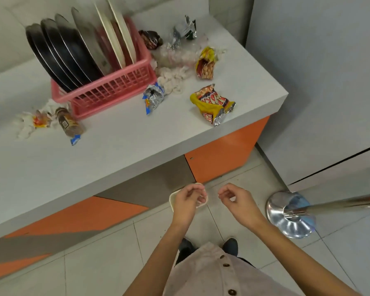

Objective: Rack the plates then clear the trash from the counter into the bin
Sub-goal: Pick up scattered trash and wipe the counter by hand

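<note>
Pink plastic lattice forms the dish rack (pixel 107 90), in which dark metal and cream plates (pixel 77 50) are stood upright on the grey surface (pixel 137 133). Crinkled foil snack wrappers (pixel 212 103) and tissues are scattered beside it. Well below, the left hand (pixel 188 199) and right hand (pixel 235 199) are loosely curled, nothing gripped.

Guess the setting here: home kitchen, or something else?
Probably a pantry or canteen corner rather than a home kitchen: a grey counter with orange cabinet fronts, a pink plastic dish rack full of upright plates, crumpled snack wrappers, and a metal stanchion post base on the tiled floor.
</note>
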Action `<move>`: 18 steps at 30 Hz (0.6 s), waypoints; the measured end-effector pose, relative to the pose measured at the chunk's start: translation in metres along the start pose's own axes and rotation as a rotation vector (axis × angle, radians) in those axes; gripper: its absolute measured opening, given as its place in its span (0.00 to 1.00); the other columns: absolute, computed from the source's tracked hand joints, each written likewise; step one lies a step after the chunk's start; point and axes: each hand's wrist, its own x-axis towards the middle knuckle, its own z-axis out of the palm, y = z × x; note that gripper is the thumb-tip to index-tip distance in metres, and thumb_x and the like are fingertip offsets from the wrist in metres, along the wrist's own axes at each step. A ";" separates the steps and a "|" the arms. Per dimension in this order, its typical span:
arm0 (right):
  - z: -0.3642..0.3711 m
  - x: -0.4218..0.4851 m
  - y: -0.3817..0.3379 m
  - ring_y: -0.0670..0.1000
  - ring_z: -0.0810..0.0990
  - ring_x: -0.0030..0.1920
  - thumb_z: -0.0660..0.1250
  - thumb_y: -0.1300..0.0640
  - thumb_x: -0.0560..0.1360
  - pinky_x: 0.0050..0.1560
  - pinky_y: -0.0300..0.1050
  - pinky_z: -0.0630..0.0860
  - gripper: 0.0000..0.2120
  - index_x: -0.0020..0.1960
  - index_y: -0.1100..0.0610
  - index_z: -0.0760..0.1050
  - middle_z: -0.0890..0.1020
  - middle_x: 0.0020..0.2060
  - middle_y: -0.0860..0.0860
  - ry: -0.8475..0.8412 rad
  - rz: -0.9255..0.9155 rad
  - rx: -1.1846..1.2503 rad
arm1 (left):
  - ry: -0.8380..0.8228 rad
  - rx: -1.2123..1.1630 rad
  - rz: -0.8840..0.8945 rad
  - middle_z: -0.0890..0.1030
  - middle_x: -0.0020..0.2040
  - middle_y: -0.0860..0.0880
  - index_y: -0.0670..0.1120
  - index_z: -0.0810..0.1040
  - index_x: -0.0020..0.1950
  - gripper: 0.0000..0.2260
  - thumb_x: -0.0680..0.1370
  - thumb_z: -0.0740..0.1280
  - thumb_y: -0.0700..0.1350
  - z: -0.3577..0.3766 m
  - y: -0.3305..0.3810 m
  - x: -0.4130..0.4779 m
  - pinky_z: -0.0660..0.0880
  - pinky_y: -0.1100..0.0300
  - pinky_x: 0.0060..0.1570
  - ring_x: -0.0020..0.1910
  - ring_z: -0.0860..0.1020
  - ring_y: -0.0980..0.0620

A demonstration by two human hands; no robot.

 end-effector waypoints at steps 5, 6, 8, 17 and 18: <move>-0.046 0.041 -0.042 0.41 0.78 0.47 0.68 0.64 0.74 0.46 0.29 0.71 0.11 0.50 0.50 0.77 0.80 0.45 0.45 0.065 -0.171 -0.043 | 0.025 -0.038 0.168 0.83 0.38 0.50 0.43 0.81 0.49 0.09 0.80 0.61 0.35 0.010 0.067 0.022 0.73 0.66 0.34 0.34 0.78 0.54; -0.053 0.051 -0.051 0.44 0.77 0.50 0.69 0.63 0.73 0.48 0.32 0.70 0.11 0.52 0.50 0.76 0.79 0.48 0.45 0.105 -0.206 -0.083 | 0.021 -0.040 0.191 0.83 0.38 0.50 0.43 0.81 0.49 0.09 0.80 0.61 0.35 0.011 0.079 0.028 0.73 0.67 0.34 0.35 0.78 0.54; -0.064 0.073 -0.071 0.48 0.73 0.58 0.71 0.56 0.73 0.52 0.35 0.66 0.16 0.60 0.52 0.74 0.75 0.57 0.48 0.187 -0.277 -0.214 | 0.021 -0.032 0.227 0.83 0.39 0.50 0.42 0.80 0.50 0.08 0.80 0.61 0.35 0.010 0.100 0.040 0.73 0.69 0.34 0.35 0.77 0.54; -0.073 0.180 -0.143 0.64 0.41 0.77 0.67 0.27 0.65 0.72 0.67 0.54 0.56 0.79 0.47 0.40 0.36 0.78 0.57 0.228 -0.250 -0.722 | 0.209 0.363 0.436 0.79 0.58 0.55 0.50 0.78 0.58 0.13 0.76 0.67 0.38 -0.036 0.151 0.108 0.74 0.61 0.50 0.53 0.77 0.55; -0.070 0.191 -0.146 0.65 0.40 0.77 0.66 0.26 0.65 0.72 0.69 0.53 0.56 0.79 0.47 0.38 0.34 0.77 0.57 0.210 -0.224 -0.755 | 0.220 0.414 0.453 0.77 0.61 0.54 0.50 0.76 0.61 0.15 0.76 0.67 0.38 -0.044 0.155 0.116 0.75 0.59 0.53 0.56 0.76 0.54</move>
